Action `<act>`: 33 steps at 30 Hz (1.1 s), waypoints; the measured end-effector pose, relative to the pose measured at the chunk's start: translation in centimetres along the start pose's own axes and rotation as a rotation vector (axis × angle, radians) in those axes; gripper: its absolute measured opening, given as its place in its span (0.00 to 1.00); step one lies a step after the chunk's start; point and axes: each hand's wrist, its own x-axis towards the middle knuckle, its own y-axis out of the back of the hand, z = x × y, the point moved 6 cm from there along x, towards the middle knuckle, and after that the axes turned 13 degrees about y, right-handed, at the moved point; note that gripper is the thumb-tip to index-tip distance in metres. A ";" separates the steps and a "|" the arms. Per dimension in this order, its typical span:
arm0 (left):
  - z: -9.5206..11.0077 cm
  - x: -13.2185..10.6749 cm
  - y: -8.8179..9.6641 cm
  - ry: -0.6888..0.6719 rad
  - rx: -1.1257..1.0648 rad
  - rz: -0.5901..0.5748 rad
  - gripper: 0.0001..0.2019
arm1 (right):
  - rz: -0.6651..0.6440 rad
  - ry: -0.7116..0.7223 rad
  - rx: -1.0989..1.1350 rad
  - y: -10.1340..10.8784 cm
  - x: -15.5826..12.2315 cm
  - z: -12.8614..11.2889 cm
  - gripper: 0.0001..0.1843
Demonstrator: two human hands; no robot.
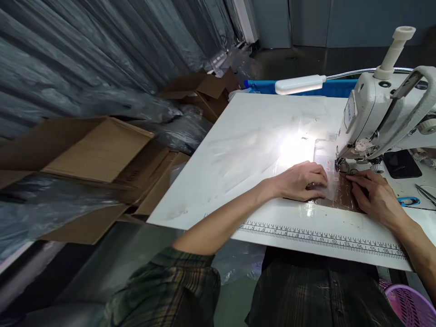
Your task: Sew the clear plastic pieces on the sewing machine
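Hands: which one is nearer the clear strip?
The left hand, at the left side of the clear strip; the right hand lies apart, farther right.

Grey sheeting (102,45), perhaps plastic, hangs left; grey panels (309,22) edge the floor (306,62).

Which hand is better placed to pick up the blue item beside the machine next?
Probably the right hand: it is nearer the blue item, while the left hand is farther away, at the clear plastic.

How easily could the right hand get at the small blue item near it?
Yes, probably: the blue item lies close beside the right hand, with nothing visible between them.
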 end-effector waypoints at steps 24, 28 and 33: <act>1.1 -0.5 -0.6 -0.121 0.084 0.257 0.11 | -0.001 0.071 0.379 0.9 2.5 -2.0 0.06; 0.8 -0.9 0.4 -0.123 -0.065 0.336 0.10 | -0.062 0.233 0.290 0.4 2.2 -3.2 0.14; 0.9 -0.8 -0.7 -0.137 0.085 0.235 0.11 | -0.120 0.350 0.212 -0.1 1.9 -4.1 0.17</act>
